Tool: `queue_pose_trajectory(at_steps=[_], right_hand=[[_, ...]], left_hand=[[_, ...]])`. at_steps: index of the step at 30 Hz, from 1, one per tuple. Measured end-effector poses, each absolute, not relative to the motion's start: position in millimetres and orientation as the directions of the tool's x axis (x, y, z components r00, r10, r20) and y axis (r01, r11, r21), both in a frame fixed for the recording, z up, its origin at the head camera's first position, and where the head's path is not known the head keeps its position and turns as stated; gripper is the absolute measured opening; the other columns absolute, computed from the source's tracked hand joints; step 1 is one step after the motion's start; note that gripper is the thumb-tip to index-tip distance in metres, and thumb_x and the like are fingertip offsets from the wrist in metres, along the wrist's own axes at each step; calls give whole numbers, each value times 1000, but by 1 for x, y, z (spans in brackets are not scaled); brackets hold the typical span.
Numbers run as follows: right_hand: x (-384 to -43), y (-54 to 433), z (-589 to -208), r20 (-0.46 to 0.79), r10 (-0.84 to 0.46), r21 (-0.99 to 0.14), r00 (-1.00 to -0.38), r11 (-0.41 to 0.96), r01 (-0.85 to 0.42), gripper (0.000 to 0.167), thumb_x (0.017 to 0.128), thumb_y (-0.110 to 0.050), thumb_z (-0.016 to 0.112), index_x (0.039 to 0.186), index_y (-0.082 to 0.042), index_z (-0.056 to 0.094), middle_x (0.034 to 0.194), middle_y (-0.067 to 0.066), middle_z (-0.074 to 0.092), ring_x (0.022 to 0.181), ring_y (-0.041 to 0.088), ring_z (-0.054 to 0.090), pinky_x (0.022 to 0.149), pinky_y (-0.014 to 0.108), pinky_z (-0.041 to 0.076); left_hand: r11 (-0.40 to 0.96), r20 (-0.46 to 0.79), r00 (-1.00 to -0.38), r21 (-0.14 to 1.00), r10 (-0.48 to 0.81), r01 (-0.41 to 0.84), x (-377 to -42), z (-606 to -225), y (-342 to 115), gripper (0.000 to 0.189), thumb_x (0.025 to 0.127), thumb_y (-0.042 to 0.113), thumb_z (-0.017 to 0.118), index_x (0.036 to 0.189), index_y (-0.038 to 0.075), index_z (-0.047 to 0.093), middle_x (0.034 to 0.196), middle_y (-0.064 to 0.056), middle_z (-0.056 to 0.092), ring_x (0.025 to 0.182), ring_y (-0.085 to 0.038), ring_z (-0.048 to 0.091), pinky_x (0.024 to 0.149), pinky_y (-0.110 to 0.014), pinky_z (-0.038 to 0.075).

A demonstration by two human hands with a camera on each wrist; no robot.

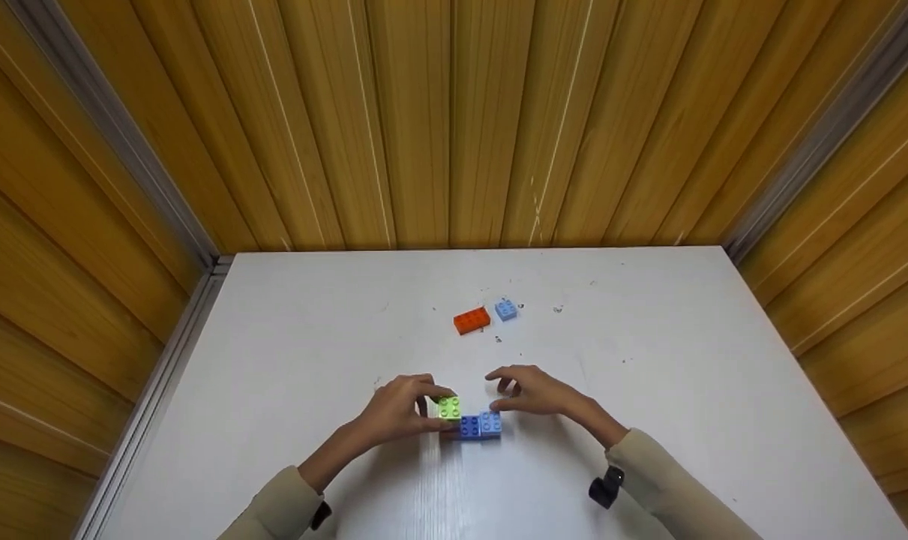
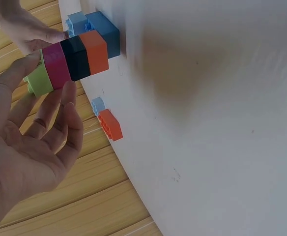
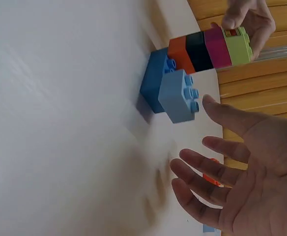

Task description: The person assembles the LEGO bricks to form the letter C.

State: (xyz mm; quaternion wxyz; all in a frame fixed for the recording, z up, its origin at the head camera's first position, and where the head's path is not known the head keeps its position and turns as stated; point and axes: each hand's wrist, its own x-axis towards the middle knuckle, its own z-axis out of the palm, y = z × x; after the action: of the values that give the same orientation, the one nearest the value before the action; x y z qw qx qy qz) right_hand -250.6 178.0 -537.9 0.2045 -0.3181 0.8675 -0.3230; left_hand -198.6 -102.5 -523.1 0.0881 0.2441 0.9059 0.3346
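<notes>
My left hand (image 1: pixel 405 409) pinches the lime green brick (image 1: pixel 449 408) between thumb and fingers. That brick tops a stack, with a magenta brick (image 2: pixel 57 65), a black brick (image 2: pixel 76 59) and an orange brick (image 2: pixel 97 54) below it. Close to the orange end sits a longer blue brick (image 3: pixel 152 81) on the table, some of its studs showing. A light blue brick (image 3: pixel 175 96) is mounted on the blue one's other end. Nearby, my right hand (image 1: pixel 536 390) holds nothing; its fingers are spread and loosely bent, the thumb tip right by the light blue brick's studs.
Farther back on the white table (image 1: pixel 311 322) lie a red-orange brick (image 1: pixel 471 321) and a second light blue brick (image 1: pixel 506 310). Wood-patterned panels (image 1: pixel 454 127) rise behind the table and at both sides.
</notes>
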Motion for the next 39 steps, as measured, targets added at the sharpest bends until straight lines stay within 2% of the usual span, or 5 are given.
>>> queue_pose_trajectory(at_steps=[5,15,21,31,39], right_hand=[[-272,181,-541,-86,-665,-682,-742,582,-442,45,97,-18,70,130,10,60,114,29,69,98,39,71,88,50,58],[-306,159,-554,110,-434,-724,-894,581,-371,43,94,-8,71,132,8,60,130,28,63,97,37,68,86,49,58],[-317,141,-564,119,-372,-672,-920,652,-351,55,92,-15,76,142,-1,57,139,21,59,94,31,66,86,45,57],[-318,133,-570,32,-363,-588,-931,747,-312,53,96,-11,71,145,-3,55,152,20,51,132,37,57,108,50,48],[-312,139,-572,57,-363,-607,-930,727,-321,45,93,-5,72,137,-3,63,138,17,58,117,32,61,103,49,51]], left_hand=[[641,-22,-869,683,495,349,-198,-524,-100,39,80,29,88,117,18,79,86,0,70,78,-17,67,65,-19,46],[619,-25,-856,701,517,353,-197,-526,-98,40,78,28,90,115,17,80,90,-8,73,75,-13,66,64,-19,46],[607,-18,-859,715,512,347,-194,-526,-99,39,76,25,91,113,16,80,86,-2,71,73,-7,64,62,-18,46],[576,-8,-853,740,522,346,-191,-529,-96,41,77,27,90,115,16,79,87,-4,71,71,1,60,65,-18,48],[581,0,-849,729,528,362,-194,-529,-96,40,79,28,89,116,17,79,87,-5,71,73,-3,64,65,-18,48]])
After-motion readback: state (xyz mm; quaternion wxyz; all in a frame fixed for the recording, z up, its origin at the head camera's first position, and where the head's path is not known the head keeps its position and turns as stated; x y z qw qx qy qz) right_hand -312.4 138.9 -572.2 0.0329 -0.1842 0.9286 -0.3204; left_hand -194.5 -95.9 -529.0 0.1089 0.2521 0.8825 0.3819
